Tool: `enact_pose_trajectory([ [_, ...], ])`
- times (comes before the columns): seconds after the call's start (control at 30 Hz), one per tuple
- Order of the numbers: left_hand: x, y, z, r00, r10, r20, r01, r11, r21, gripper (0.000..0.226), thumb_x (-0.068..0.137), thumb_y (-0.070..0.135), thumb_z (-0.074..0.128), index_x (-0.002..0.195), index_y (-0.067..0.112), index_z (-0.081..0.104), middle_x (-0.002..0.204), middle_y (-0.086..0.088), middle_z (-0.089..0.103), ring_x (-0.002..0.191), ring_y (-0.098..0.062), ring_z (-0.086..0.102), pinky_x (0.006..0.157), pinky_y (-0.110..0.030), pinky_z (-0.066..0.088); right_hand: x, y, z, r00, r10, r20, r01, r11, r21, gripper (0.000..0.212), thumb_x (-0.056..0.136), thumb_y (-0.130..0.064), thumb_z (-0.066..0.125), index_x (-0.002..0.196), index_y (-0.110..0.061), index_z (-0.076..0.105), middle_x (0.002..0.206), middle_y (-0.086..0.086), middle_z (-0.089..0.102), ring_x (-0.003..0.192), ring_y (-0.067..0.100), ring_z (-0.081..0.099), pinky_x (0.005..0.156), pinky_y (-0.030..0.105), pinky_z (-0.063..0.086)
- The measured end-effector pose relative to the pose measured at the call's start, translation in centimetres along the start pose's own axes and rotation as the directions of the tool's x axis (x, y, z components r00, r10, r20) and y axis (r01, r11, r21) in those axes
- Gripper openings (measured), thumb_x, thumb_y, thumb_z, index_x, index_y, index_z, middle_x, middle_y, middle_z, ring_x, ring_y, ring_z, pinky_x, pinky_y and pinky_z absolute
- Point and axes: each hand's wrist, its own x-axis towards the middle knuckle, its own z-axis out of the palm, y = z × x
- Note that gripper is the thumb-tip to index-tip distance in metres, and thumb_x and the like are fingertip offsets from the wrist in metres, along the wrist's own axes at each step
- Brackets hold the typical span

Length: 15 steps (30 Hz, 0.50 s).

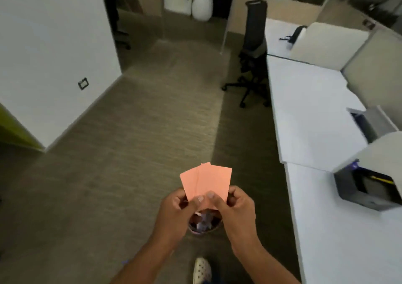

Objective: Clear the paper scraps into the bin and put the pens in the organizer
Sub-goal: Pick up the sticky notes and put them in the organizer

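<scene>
in the head view, both hands are in the lower middle of the frame. the left hand (174, 209) and the right hand (236, 208) together pinch a small fan of pink paper scraps (206, 180), thumbs on the front and the other fingers curled behind, so both hands are grasping the scraps and neither has let go. directly under the hands, on the carpet, stands the bin (203, 224). only a part of its opening shows between the wrists, and some crumpled paper seems to lie in it already. a shoe (201, 269) is at the bottom edge, just below the bin.

at the right side of the frame runs a white desk (315, 114). on it, at the right edge, stands a dark organizer (367, 191) with something yellow inside, maybe a pencil; it is too blurred to say. i see no loose pens on the visible part of the desk.

as i judge it, the scrap part is near its end: the papers are above the bin but not yet dropped. whether the pens are all put away, the picture does not show.
</scene>
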Motion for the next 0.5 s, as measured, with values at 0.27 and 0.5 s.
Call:
enact_pose_trajectory([
  [0.27,2.6,2.0,10.7,0.955,0.001,0.298,-0.032,0.994,0.101,0.026,0.090,0.028,0.076,0.116,0.024,0.073,0.104,-0.001,0.081,0.087,-0.025,0.080,0.068,-0.028,0.063,1.2,-1.0,-13.3,0.941,-0.208,-0.268,0.185,0.977,-0.110,0.038,0.088,-0.044,0.078,0.118,-0.057,0.061,0.110,-0.047,0.063,0.104,-0.013,0.066,0.078,0.010,0.058],
  [0.5,5.2,3.4,23.3,0.881,-0.021,0.472,-0.053,0.988,0.143,0.042,0.082,0.038,0.075,0.121,0.025,0.068,0.103,-0.002,0.081,0.086,-0.028,0.079,0.064,-0.030,0.064,5.0,-1.0,-25.2,0.873,-0.261,-0.413,0.191,0.960,-0.203,0.028,0.089,-0.043,0.076,0.110,-0.057,0.063,0.107,-0.033,0.066,0.092,0.008,0.071,0.072,0.021,0.063],
])
